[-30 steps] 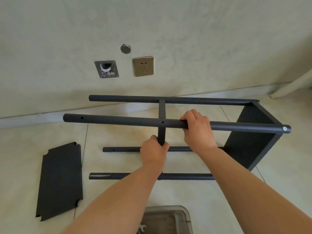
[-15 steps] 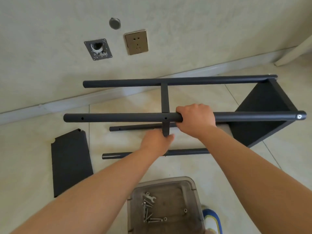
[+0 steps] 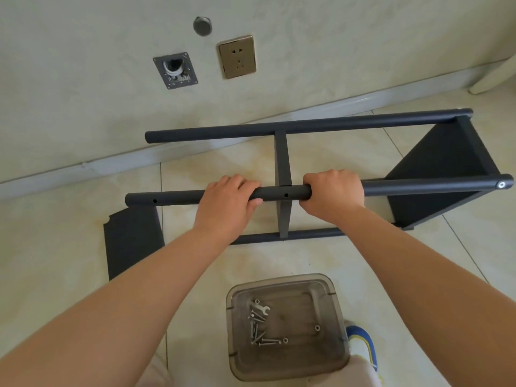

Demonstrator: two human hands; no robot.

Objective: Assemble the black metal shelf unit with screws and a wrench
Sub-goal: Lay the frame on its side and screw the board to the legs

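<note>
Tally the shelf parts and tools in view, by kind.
black poles: 3
black shelf panels: 3
wrench: 1
clear plastic bin: 1
Total: 8, leaving out the screws in the bin, which are too small to count.

**Both hands wrapped over one black metal tube**

Two bare forearms reach forward from the lower corners and converge toward the near black metal tube, the landmark here. The left hand lies palm down on top of that tube, left of its middle screw hole, with the fingers curled over the far side and the thumb tucked under the near side. The right hand takes the same overhand hold just right of that hole, knuckles up, fingers folded round the tube. The hands sit near each other without touching. Both wrists are nearly straight and both arms bare to the frame edge.
</note>
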